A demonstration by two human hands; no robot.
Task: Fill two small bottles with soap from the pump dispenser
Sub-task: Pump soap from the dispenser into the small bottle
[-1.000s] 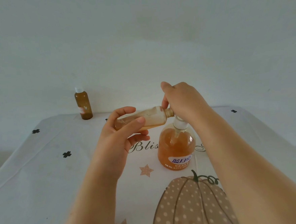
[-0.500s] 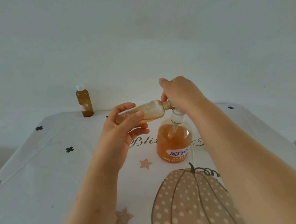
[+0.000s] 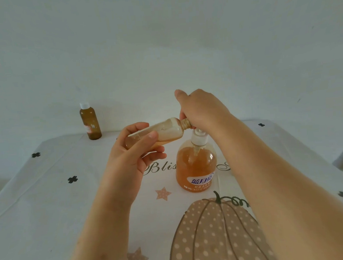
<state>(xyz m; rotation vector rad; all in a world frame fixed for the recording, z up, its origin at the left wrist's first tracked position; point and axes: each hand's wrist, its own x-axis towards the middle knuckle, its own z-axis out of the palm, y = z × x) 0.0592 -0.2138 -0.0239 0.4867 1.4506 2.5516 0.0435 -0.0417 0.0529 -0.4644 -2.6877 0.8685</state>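
Head view: a small clear plastic bottle (image 3: 156, 134), partly filled with amber soap, is held almost level above the table, and its threaded open neck reaches just under the right hand (image 3: 201, 109). Its body is gripped by the left hand (image 3: 128, 163), with the thumb laid across the near side and the fingers curled behind. Just right of that grip, the right hand is curled down over the pump head, which is hidden beneath it. Directly below, a round clear pump dispenser (image 3: 196, 164) of orange soap with a white collar stands upright on a white printed tablecloth (image 3: 39, 200). Well left of the gripped bottle and beyond it, a small brown bottle with a white cap (image 3: 90, 123) stands upright at the far edge.
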